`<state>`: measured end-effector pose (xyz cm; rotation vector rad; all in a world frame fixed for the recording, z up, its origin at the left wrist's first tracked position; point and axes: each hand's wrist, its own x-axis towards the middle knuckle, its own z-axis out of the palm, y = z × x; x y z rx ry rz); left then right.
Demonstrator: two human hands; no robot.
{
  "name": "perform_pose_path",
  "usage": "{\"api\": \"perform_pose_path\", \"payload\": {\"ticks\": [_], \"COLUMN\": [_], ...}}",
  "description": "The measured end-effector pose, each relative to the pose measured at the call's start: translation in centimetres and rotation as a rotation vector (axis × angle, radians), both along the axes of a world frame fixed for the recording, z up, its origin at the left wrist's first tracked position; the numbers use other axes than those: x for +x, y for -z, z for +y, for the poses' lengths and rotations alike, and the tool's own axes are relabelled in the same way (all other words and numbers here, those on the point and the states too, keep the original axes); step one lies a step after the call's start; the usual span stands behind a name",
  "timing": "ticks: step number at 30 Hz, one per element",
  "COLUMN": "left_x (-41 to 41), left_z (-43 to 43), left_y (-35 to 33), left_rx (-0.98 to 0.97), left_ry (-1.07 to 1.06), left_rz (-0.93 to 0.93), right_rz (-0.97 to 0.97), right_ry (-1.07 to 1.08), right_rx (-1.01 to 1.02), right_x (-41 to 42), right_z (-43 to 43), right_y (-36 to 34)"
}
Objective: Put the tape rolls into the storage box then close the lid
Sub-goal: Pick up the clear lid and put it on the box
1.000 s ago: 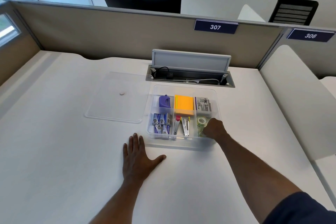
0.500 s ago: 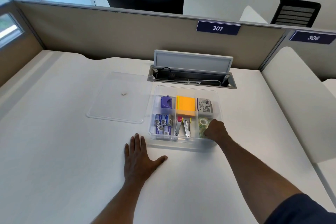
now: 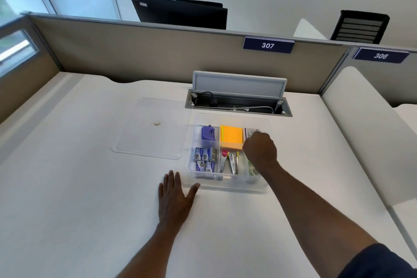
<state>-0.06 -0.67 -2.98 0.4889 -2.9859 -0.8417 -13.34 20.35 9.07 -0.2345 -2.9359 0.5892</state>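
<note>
The tape rolls (image 3: 252, 168) lie in the near right compartment of the storage box (image 3: 228, 184); my right hand (image 3: 260, 150) hangs clenched above them, whether grasping anything I cannot tell. My left hand (image 3: 174, 198) rests flat and released on the desk (image 3: 67, 198); next I should bring the lid (image 3: 151, 128) squarely over the rim.

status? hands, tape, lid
Left hand flat on desk, empty. Right hand fisted over box; contents hidden. Tape in front-right compartment. Lid off, lying left.
</note>
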Motion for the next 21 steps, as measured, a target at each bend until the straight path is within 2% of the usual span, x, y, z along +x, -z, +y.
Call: {"api": "perform_pose_path", "payload": {"ticks": [9,14,21], "left_x": [-3.6,-4.7,-7.0], "left_z": [-1.2,-3.8,-8.3], "left_y": [-5.8,-6.8,-6.8], "left_rx": [0.266,0.282,0.280], "left_ry": [-0.328,-0.425,-0.429], "left_rz": [0.190,0.211,0.195], "right_rz": [-0.008,-0.050,-0.182], "right_ry": [-0.336,-0.454,-0.413], "right_rx": [-0.126,-0.173,-0.213], "right_x": [-2.1,-1.7,-1.0], "right_z": [-7.5,-12.3,-18.3], "right_y": [-2.2,-2.4,-0.5]}}
